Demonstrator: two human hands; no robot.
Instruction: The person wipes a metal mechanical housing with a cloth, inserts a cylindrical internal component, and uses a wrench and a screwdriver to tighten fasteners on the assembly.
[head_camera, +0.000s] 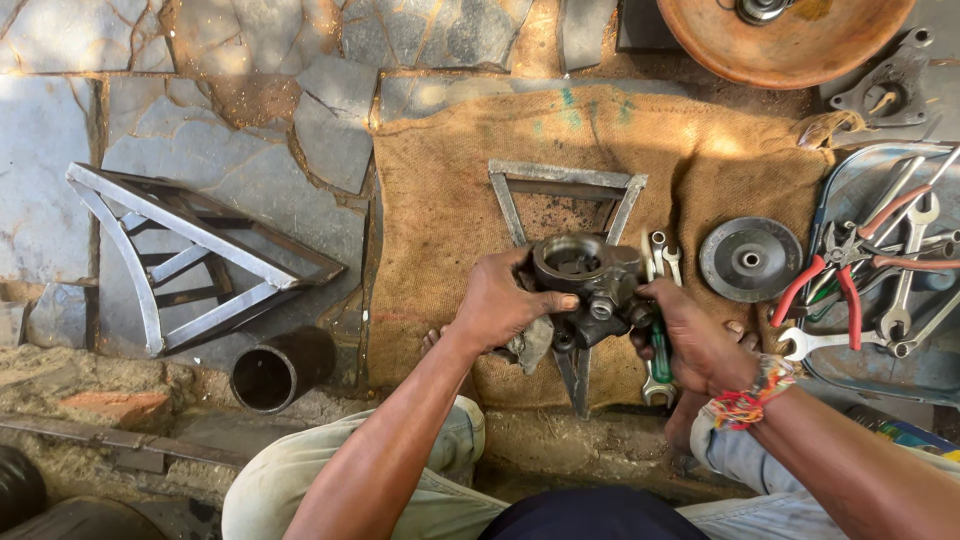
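A dark greasy metal housing (585, 275) with a round open bore on top is held up over a triangular steel frame (565, 190) that lies on a burlap sack (450, 190). My left hand (500, 300) grips the housing's left side, thumb across its front, with a dirty rag under the palm. My right hand (690, 335) holds the housing's right side at its bolts; a coloured thread band is on that wrist. A green-handled screwdriver (660, 362) and a spanner (655, 388) lie just below my right hand.
A grey disc (750, 258) rests on the sack at right. A tray (870, 370) at far right holds red-handled pliers (835, 275) and several spanners. A second triangular frame (190, 255) and a black pipe piece (275, 370) lie at left on stone paving. A rusty round pan (790, 40) sits at the top.
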